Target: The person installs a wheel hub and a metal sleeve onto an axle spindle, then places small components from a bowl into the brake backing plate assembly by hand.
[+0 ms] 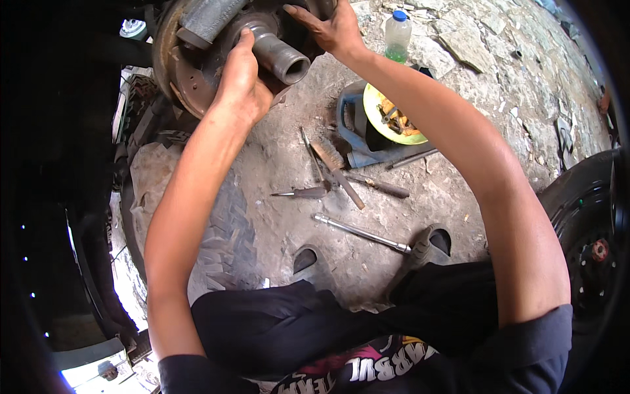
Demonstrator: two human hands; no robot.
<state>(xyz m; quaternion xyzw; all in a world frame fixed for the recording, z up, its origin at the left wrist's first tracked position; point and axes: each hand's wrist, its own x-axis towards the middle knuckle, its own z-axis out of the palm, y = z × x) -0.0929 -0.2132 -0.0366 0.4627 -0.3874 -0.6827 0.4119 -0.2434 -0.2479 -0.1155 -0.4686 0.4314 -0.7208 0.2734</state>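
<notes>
Rough stone floor [289, 144] below steel tube [274, 51]. Long axis slanting, open end lower right. Left hand [241, 80] nearer, on tube's left, thumb by its base; right hand [336, 31] above right of it. Cannot tell either grip.

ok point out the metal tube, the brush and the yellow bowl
Metal tube [275, 54]: head view, on its outer side.
Brush [340, 176]: head view, on its handle.
Yellow bowl [372, 109]: head view, on its left wall.
</notes>
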